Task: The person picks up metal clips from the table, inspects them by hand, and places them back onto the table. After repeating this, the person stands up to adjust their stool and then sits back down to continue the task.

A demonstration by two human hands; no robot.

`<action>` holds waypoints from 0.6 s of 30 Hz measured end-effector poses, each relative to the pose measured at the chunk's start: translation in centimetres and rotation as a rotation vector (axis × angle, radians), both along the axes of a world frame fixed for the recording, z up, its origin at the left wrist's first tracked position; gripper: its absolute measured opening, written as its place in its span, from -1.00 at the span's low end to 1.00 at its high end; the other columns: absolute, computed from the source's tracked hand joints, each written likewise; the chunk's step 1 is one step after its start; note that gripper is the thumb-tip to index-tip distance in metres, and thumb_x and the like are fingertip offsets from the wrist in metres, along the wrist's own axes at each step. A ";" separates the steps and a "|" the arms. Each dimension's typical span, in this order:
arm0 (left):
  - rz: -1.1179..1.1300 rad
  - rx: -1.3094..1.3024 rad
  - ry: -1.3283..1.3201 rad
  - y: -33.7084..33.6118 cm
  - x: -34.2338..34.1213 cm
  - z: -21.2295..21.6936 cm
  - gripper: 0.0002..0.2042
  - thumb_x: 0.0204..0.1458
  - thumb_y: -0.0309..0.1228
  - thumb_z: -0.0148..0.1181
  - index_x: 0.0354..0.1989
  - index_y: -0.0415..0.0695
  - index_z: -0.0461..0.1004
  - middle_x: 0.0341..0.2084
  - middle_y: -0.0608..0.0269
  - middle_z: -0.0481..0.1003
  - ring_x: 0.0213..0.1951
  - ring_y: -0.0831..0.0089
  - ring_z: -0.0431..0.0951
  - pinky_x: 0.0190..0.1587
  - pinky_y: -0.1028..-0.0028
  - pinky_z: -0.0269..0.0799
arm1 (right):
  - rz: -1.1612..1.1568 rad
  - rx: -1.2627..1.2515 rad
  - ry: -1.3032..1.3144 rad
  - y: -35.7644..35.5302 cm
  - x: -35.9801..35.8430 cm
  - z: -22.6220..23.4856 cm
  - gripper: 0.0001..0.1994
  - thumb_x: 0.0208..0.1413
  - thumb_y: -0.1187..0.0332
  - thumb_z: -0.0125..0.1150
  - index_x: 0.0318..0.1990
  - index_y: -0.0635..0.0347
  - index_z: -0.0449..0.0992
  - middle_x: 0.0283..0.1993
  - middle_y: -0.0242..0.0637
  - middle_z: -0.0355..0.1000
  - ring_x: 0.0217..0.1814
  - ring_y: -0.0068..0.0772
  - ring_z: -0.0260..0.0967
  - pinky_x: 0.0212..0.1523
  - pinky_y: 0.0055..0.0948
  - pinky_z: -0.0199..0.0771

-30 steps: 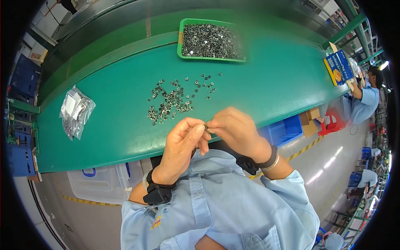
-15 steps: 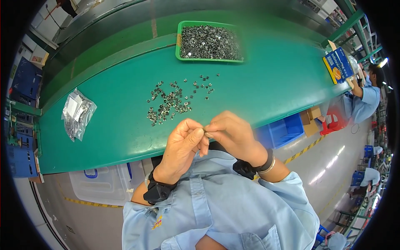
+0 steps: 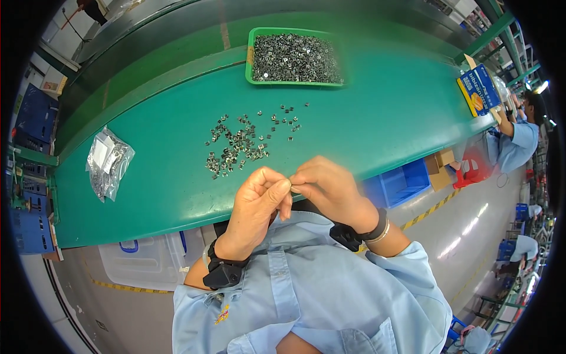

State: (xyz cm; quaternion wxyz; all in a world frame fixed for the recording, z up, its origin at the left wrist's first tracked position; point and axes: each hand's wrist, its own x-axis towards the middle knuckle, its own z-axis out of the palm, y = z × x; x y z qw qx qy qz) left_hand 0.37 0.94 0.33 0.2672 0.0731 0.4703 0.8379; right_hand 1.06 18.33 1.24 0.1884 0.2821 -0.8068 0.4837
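Observation:
Thumb and fingers pinched, my left hand [image 3: 257,203] meets my right hand [image 3: 331,192] at the fingertips, just over the near edge of the green worktable [image 3: 159,194]. A tiny dark piece sits between the two pinches, almost wholly covered by the fingers; its exact kind is too small to tell. Just beyond my hands lies a loose scatter of small square metal parts [image 3: 239,144], silver and black. Farther back, a green plastic tray [image 3: 250,68] holds a heap of similar small parts [image 3: 295,58].
A clear plastic bag [image 3: 110,162] with parts and a white slip lies at the left. At the far right are a blue and yellow box [image 3: 480,91] and a co-worker [image 3: 513,138] in a blue shirt. A blue bin [image 3: 407,183] stands below the table's edge.
Both hands stay pinched together in nearly the same place, with the fingertips shifted slightly. The dark piece between them shows less now. The table's contents appear a little farther left in view.

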 end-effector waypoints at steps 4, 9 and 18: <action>0.008 0.084 -0.011 -0.1 0.2 0.2 -0.84 0.19 -0.34 -0.04 -0.30 -0.18 0.30 -0.56 0.21 0.43 -0.63 0.51 0.39 -0.57 0.54 0.33 | 0.014 -0.074 -0.058 -0.1 0.2 -0.4 -0.80 -0.11 0.60 0.26 -0.30 0.19 0.45 -0.36 -0.28 0.43 -0.33 -0.33 0.39 -0.34 -0.44 0.39; -0.076 0.241 -0.095 -0.4 0.2 -0.4 -0.86 0.19 -0.36 -0.04 -0.27 -0.17 0.34 -0.52 0.22 0.46 -0.59 0.49 0.41 -0.53 0.51 0.33 | 0.031 -0.173 -0.141 -0.3 0.4 -0.5 -0.83 -0.09 0.57 0.26 -0.31 0.19 0.45 -0.36 -0.30 0.44 -0.33 -0.36 0.39 -0.35 -0.46 0.38; -0.136 0.433 -0.188 -0.4 0.0 -1.7 -0.88 0.14 -0.35 0.05 -0.30 -0.12 0.33 -0.56 0.21 0.45 -0.63 0.45 0.40 -0.57 0.47 0.31 | 0.066 -0.175 -0.147 -0.8 0.3 -0.3 -0.87 -0.07 0.54 0.27 -0.35 0.19 0.46 -0.38 -0.30 0.44 -0.35 -0.37 0.39 -0.37 -0.46 0.38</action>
